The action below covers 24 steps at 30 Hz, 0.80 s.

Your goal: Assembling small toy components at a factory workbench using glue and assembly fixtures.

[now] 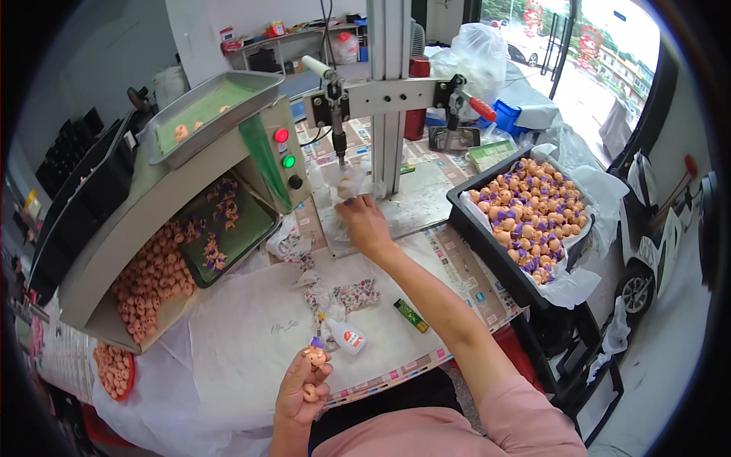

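My left hand (302, 388) is closed in front of my body. Between its thumb and fingers is a small peach-coloured doll head (314, 355) with a purple piece on top. A second peach doll head (310, 393) sits lower in the same hand. My right hand (365, 222) reaches forward to the bench press, its fingertips closed at the pale fixture (355, 185) under the press rod (339, 141). A bit of purple shows at those fingertips; the rest is hidden. A white glue bottle (349, 337) with a yellow tip lies close to my left hand.
At right, a black crate (487, 221) holds many peach heads with purple pieces. On the left stands a box-shaped machine (221, 167) with lit buttons, a dark green tray (259, 228) and piled heads (152, 282). A green packet (411, 315) and patterned cloth (354, 295) lie on the table.
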Available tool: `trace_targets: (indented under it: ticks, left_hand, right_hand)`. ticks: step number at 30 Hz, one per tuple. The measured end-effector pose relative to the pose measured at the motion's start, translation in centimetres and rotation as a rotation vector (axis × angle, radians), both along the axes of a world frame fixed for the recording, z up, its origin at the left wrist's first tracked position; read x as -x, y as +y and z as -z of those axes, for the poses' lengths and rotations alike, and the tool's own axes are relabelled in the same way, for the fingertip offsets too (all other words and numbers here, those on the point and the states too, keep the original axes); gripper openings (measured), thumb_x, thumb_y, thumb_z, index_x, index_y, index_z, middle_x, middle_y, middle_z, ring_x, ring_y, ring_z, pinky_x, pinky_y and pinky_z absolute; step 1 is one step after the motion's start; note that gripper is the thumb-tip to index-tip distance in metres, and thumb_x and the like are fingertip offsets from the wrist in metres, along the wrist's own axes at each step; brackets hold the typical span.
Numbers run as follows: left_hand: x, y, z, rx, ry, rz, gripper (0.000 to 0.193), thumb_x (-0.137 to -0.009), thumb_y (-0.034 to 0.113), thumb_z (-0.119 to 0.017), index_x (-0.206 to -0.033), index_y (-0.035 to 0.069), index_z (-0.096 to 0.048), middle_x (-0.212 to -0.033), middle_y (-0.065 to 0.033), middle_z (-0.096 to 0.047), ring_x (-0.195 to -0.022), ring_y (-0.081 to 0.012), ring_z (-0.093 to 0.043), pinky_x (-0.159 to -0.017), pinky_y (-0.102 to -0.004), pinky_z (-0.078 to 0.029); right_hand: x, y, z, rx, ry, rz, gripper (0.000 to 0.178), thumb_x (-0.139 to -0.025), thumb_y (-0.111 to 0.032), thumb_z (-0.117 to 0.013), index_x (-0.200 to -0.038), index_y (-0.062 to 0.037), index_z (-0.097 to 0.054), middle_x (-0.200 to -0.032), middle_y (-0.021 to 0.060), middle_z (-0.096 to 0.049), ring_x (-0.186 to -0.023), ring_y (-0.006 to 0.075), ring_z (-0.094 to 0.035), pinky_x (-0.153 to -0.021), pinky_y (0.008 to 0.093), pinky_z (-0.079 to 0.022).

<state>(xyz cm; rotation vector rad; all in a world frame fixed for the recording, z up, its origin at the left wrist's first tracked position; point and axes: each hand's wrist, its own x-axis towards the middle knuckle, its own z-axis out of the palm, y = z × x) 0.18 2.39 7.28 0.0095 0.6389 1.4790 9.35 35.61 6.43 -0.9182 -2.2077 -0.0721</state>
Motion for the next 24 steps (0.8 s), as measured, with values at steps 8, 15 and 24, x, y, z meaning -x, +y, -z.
trace_targets:
  ticks: [8, 15, 24]
  left_hand:
    - [2.3, -0.4, 1.2, 0.021, 0.037, -0.088, 0.023, -0.098, 0.015, -0.052, -0.120, 0.010, -0.054, -0.114, -0.0094, -0.059, -0.085, -0.0129, -0.059, -0.047, -0.0143, -0.044]
    - [2.9, 2.8, -0.4, 0.032, 0.253, -0.103, 0.024, -0.098, 0.016, -0.052, -0.123, 0.013, -0.052, -0.114, -0.0061, -0.057, -0.084, -0.0108, -0.060, -0.046, -0.0125, -0.043]
    - [2.5, 15.4, -3.9, -0.123, 0.667, 0.189, 0.014, -0.093, 0.016, -0.062, -0.106, 0.011, -0.058, -0.095, 0.0013, -0.063, -0.086, -0.0029, -0.060, -0.050, -0.0161, -0.039]
  right_hand:
    - [-10.2, -0.2, -6.2, -0.016, 0.354, -0.010, 0.014, -0.083, 0.001, -0.059, -0.096, -0.0020, -0.066, -0.092, 0.0177, -0.062, -0.091, 0.0345, -0.060, -0.080, 0.0401, -0.048]
    - [-24.4, 2.7, -9.1, 0.054, -0.072, 0.730, 0.017, -0.082, -0.005, -0.057, -0.096, -0.0006, -0.067, -0.098, 0.0187, -0.065, -0.098, 0.0358, -0.058, -0.087, 0.0427, -0.046]
    - [-15.7, -7.4, -9.4, 0.536, -0.229, -0.066, 0.030, -0.087, -0.025, -0.064, -0.110, -0.0056, -0.065, -0.104, 0.0166, -0.066, -0.103, 0.0349, -0.059, -0.088, 0.0425, -0.048]
